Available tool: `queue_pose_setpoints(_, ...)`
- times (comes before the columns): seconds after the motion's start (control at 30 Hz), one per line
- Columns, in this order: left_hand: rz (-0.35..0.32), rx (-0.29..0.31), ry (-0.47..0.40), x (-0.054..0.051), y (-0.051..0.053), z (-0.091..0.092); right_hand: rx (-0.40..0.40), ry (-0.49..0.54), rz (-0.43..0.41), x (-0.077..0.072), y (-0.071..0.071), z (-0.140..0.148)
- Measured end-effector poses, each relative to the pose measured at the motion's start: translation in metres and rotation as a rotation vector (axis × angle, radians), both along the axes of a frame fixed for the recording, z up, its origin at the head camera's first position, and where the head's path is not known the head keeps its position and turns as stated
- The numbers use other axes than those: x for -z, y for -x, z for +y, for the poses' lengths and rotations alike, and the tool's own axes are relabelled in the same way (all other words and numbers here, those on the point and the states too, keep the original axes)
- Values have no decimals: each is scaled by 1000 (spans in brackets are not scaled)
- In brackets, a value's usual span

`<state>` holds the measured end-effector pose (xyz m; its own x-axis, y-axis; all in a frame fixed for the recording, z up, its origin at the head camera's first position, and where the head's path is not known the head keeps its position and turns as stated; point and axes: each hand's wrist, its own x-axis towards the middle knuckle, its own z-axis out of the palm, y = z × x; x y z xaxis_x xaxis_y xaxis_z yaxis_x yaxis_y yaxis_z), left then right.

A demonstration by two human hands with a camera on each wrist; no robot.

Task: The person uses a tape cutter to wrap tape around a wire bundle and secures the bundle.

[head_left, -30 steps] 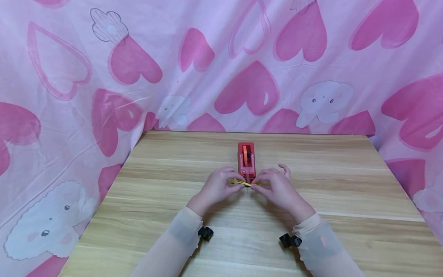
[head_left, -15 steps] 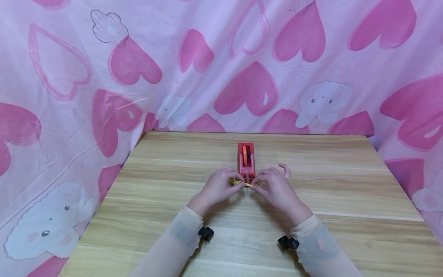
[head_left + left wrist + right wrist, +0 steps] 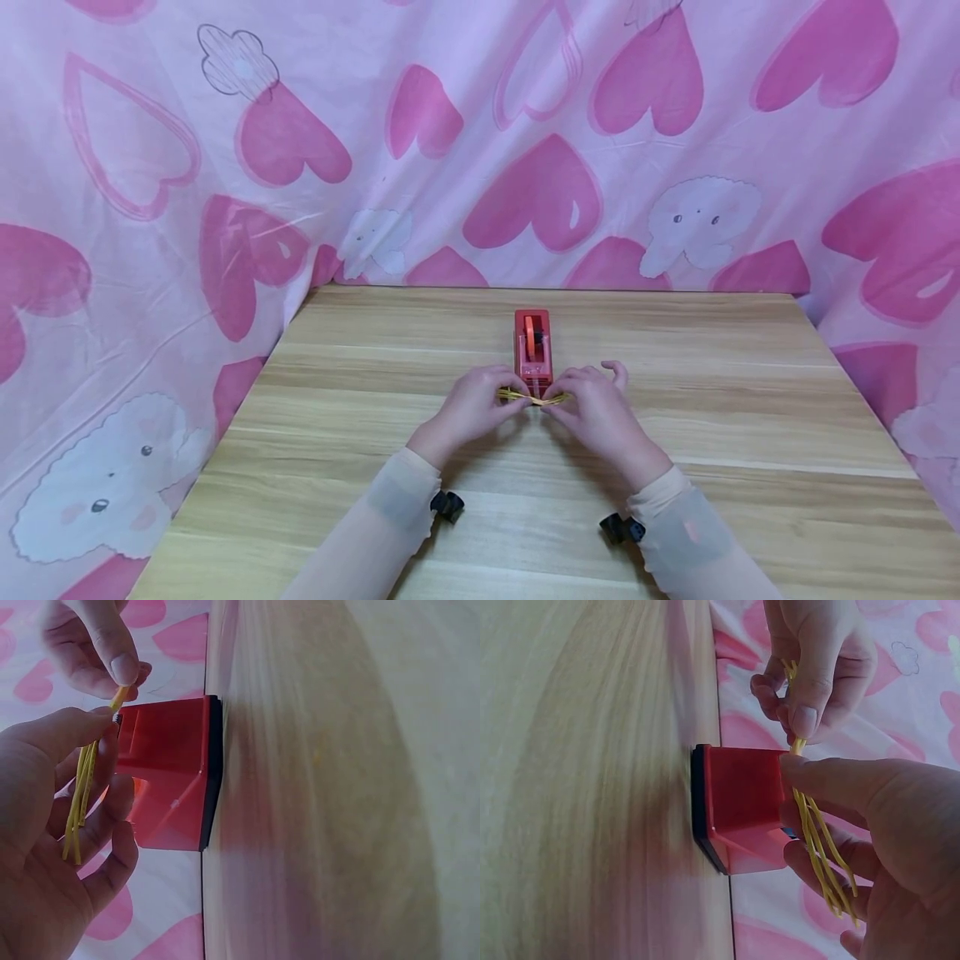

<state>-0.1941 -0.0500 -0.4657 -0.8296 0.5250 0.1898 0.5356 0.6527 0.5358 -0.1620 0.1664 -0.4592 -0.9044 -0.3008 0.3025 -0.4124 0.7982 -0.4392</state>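
Between my two hands runs a bundle of thin yellow strands (image 3: 82, 787), low over the table. One side of it is pinched between the thumb and fingers of my left hand (image 3: 467, 407). My right hand (image 3: 606, 412) pinches it a short way off, thumbs close together. Loose ends of the strands (image 3: 821, 859) fan out past the fingers on both sides. Directly behind the fingertips stands a red tape dispenser (image 3: 534, 368) with an orange wheel and a black base. Its front end is partly hidden by the hands; I cannot tell whether the strands touch it.
The wood-grain table (image 3: 405, 333) reaches back to a pink curtain (image 3: 480, 167) printed with hearts, which also hangs at both sides. Black wrist cameras (image 3: 447, 506) sit at the inner side of each sleeve.
Both hands stay nearly in place, still pinching the strands. My right wrist has shifted slightly left. The dispenser has not moved.
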Motion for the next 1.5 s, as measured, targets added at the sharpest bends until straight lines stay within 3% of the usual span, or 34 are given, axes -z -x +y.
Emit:
queue_pose_setpoints(0.17, 9, 4, 1, 0, 0, 1, 15, 3, -42, 2, 0, 0)
queue_pose_setpoints(0.53, 43, 12, 9, 2, 0, 2, 19, -8, -43, 2, 0, 0)
queue_pose_setpoints(0.97, 82, -10, 46, 0, 0, 2, 34, -95, 23, 1, 0, 0)
queue_pose_setpoints(1.13, 87, -15, 50, 0, 0, 1, 32, -128, 37, -7, -2, 2)
queue_pose_setpoints(1.33, 75, -19, 28, 0, 0, 1, 31, -98, -2, -17, 0, 3)
queue_pose_setpoints(1.5, 96, -7, 26, 0, 0, 0, 25, -33, -72, -16, 2, 5)
